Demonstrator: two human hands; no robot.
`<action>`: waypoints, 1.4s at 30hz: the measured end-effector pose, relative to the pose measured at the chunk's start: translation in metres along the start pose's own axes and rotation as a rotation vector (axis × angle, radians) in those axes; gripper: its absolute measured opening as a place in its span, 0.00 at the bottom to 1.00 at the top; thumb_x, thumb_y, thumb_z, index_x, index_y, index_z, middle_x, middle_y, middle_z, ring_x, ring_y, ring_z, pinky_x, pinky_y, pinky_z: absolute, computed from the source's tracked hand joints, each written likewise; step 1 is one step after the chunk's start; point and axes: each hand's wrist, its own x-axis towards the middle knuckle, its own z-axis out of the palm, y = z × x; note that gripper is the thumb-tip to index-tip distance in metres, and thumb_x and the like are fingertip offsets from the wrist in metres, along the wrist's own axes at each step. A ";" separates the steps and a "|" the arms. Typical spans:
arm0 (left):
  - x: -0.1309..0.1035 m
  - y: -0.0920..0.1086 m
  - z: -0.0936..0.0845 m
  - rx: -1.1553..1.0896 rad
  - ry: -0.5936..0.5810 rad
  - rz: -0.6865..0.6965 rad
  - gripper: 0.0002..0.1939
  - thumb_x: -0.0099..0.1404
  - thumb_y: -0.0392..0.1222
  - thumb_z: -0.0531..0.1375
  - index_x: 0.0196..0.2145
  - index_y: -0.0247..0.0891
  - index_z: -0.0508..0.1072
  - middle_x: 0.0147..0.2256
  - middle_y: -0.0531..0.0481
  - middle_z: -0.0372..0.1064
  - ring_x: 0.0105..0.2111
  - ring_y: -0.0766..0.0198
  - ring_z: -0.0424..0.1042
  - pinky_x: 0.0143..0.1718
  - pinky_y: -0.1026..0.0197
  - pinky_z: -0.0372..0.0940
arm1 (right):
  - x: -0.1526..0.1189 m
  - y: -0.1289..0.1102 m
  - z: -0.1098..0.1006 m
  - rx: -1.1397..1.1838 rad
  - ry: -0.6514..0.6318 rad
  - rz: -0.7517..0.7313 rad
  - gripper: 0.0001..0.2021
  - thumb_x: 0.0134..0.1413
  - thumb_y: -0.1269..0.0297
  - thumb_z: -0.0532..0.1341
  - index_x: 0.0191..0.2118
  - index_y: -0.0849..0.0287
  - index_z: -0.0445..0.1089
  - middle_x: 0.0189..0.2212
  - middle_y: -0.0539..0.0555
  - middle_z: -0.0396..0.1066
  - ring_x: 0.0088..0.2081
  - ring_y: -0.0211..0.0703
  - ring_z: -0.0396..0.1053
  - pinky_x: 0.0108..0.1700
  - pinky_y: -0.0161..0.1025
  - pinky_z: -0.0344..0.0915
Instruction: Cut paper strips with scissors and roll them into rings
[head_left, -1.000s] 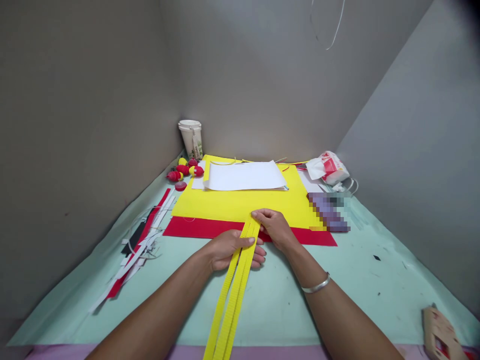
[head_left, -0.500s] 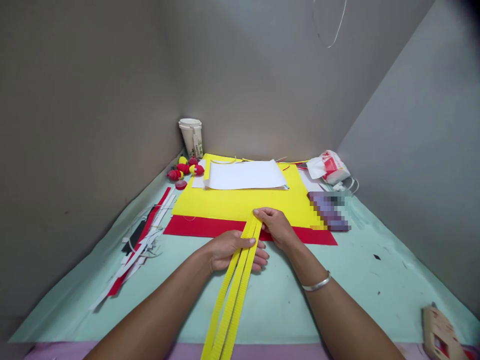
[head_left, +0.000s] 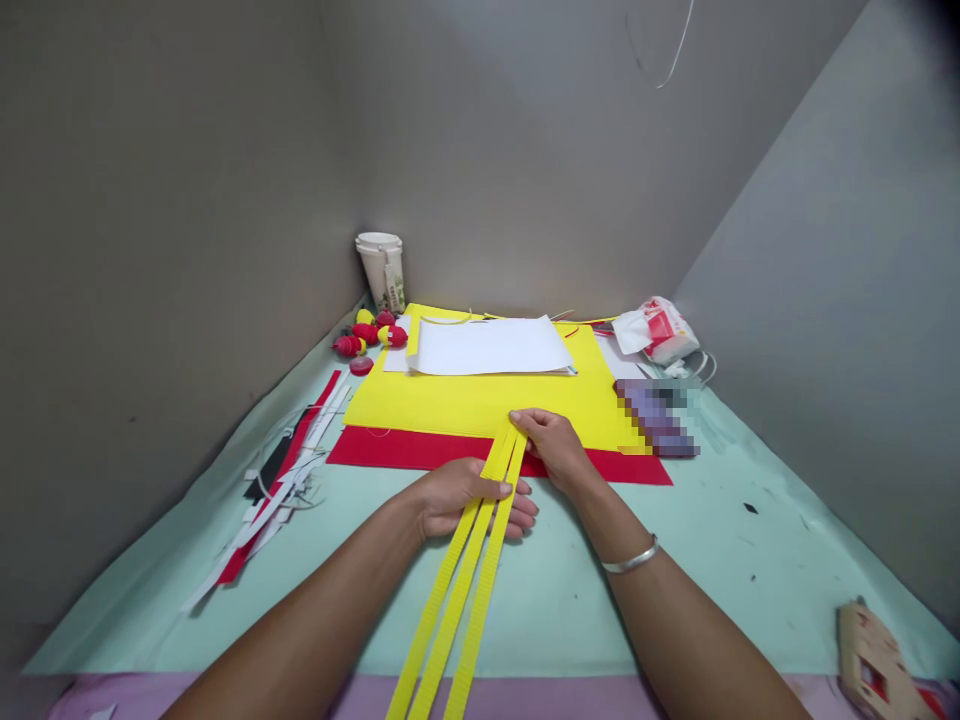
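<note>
Several long yellow corrugated strips (head_left: 452, 590) run from the middle of the view down past the bottom edge, joined or held together at their far ends. My left hand (head_left: 472, 500) is around them, thumb on top and fingers underneath. At the far end, my right hand (head_left: 544, 440) pinches the strips between thumb and fingertips. Beyond the hands lie a large yellow sheet (head_left: 450, 400) and a red sheet (head_left: 397, 450) that shows along its near edge.
White paper (head_left: 491, 345) rests on the yellow sheet. Red and yellow coils (head_left: 349, 346) sit near a paper cup (head_left: 382, 270). Loose strips (head_left: 300, 455) lie at left. A pixelated flat object (head_left: 660, 420), a tissue pack (head_left: 666, 332) and a beige tool (head_left: 876, 655) are at right.
The near lengths of the yellow strips have spread farther apart, with wider gaps between them. Both hands keep their hold in nearly the same place.
</note>
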 end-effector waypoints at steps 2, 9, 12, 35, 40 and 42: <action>0.000 -0.001 0.002 -0.016 -0.002 0.004 0.19 0.53 0.36 0.68 0.41 0.26 0.71 0.36 0.33 0.75 0.38 0.50 0.77 0.46 0.47 0.68 | 0.001 0.002 -0.001 -0.005 0.011 -0.004 0.17 0.43 0.49 0.65 0.29 0.61 0.74 0.20 0.47 0.63 0.21 0.34 0.53 0.23 0.33 0.52; -0.009 -0.012 0.006 -0.032 -0.033 0.014 0.18 0.53 0.36 0.69 0.40 0.27 0.72 0.38 0.34 0.75 0.40 0.50 0.76 0.48 0.46 0.67 | 0.003 0.007 -0.001 -0.064 0.034 -0.010 0.19 0.44 0.48 0.63 0.31 0.62 0.74 0.21 0.48 0.65 0.21 0.34 0.54 0.23 0.34 0.53; -0.013 -0.020 0.006 -0.043 -0.044 0.021 0.17 0.54 0.36 0.68 0.41 0.27 0.73 0.39 0.34 0.75 0.40 0.52 0.76 0.48 0.47 0.67 | 0.005 -0.001 -0.002 -0.125 0.043 -0.034 0.18 0.44 0.49 0.64 0.30 0.62 0.74 0.21 0.48 0.65 0.21 0.35 0.55 0.24 0.34 0.53; -0.023 -0.033 0.008 -0.151 -0.099 0.114 0.15 0.61 0.37 0.62 0.45 0.28 0.72 0.37 0.37 0.74 0.38 0.54 0.76 0.47 0.45 0.67 | 0.088 -0.027 -0.024 -0.296 0.071 -0.162 0.18 0.44 0.47 0.64 0.28 0.60 0.74 0.22 0.49 0.66 0.23 0.36 0.58 0.25 0.34 0.55; -0.025 -0.036 0.008 -0.174 -0.055 0.115 0.13 0.62 0.37 0.62 0.44 0.28 0.72 0.35 0.38 0.74 0.36 0.54 0.76 0.46 0.44 0.67 | 0.104 -0.028 -0.025 -0.295 0.095 -0.178 0.19 0.43 0.47 0.64 0.28 0.61 0.74 0.21 0.49 0.65 0.22 0.35 0.58 0.25 0.34 0.56; -0.026 -0.036 0.008 -0.181 -0.041 0.113 0.13 0.62 0.37 0.61 0.43 0.28 0.73 0.35 0.39 0.74 0.35 0.55 0.76 0.45 0.44 0.67 | 0.110 -0.030 -0.026 -0.310 0.098 -0.187 0.19 0.43 0.47 0.63 0.27 0.61 0.73 0.21 0.49 0.65 0.22 0.35 0.58 0.25 0.34 0.56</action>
